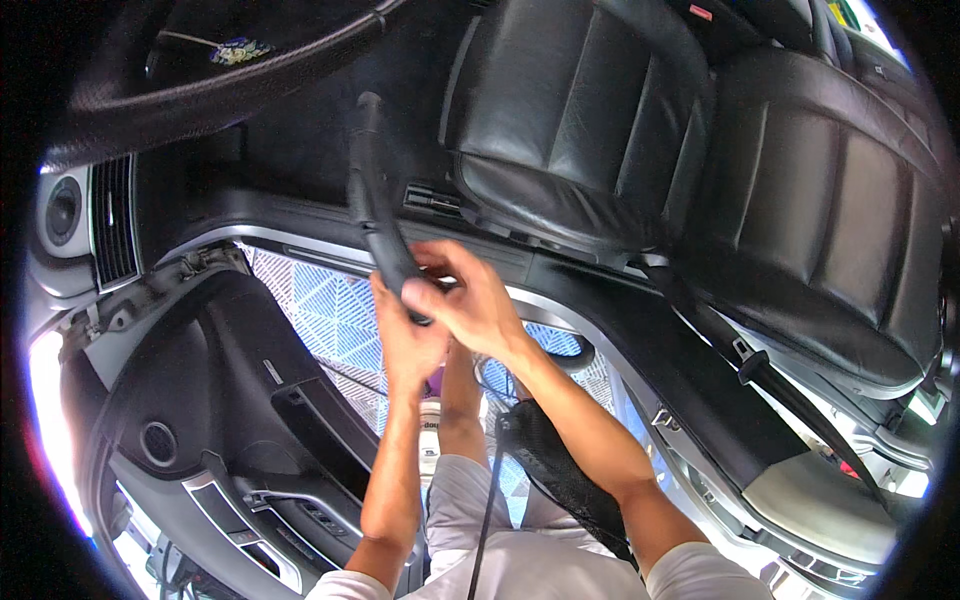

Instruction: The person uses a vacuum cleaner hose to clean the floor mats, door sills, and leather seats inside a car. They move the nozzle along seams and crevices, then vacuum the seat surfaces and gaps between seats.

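A black curved tube (384,229), apparently a vacuum cleaner's wand, slants from my hands toward the driver's footwell of a car; its upper part is blurred. My right hand (480,304) grips the lower end, thumb across the front and fingers curled behind. Just below and to the left, my left hand (409,349) closes around the same end, its fingers partly hidden by the tube. The far tip hangs over the dark footwell floor (307,150), and whether it touches is unclear. Beside it stands the black leather front seat (555,112).
The steering wheel (225,97) arcs across the upper left. An open door panel (217,420) stands at my left, above blue-and-grey floor tiles (334,307). The door sill (322,255) crosses before me. A seat belt (750,367) hangs at right; a black mesh bag (562,465) is by my leg.
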Tool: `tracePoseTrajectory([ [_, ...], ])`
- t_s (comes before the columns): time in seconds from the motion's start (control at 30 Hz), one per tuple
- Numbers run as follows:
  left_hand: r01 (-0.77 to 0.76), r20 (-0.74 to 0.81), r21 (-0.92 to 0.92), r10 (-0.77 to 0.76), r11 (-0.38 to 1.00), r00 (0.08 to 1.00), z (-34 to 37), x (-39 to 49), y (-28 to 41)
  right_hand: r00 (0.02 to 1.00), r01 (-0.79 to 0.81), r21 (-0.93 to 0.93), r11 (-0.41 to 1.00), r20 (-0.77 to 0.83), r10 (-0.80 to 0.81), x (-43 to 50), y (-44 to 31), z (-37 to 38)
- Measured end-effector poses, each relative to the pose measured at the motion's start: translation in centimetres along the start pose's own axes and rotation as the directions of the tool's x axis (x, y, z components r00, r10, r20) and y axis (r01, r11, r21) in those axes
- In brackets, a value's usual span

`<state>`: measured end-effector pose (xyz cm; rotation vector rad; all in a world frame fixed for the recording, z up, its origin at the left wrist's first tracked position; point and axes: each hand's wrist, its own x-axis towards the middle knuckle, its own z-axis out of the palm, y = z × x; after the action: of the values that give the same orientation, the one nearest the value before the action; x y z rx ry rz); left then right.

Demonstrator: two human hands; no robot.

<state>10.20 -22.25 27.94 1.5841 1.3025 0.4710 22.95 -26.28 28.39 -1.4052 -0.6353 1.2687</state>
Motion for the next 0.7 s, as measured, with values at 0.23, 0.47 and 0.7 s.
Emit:
tracePoseTrajectory([
  [0.23,-0.237,0.36,0.198,0.154,0.951,0.92,5.2,0.5,7.8,0.884,-0.03,-0.16,0.987,-0.464,-0.049,-5.0,-2.0,-6.2],
  [0.47,-0.201,0.037,0.413,0.204,0.888,0.978,8.8,12.0,8.8,0.702,-0.089,-0.227,0.97,-0.705,-0.1,3.8,-3.1,-15.9],
  [0.7,-0.101,-0.098,0.722,0.246,0.685,0.964,17.1,27.6,8.6,0.696,0.022,-0.243,0.97,-0.693,-0.189,15.6,-3.9,-18.7],
])
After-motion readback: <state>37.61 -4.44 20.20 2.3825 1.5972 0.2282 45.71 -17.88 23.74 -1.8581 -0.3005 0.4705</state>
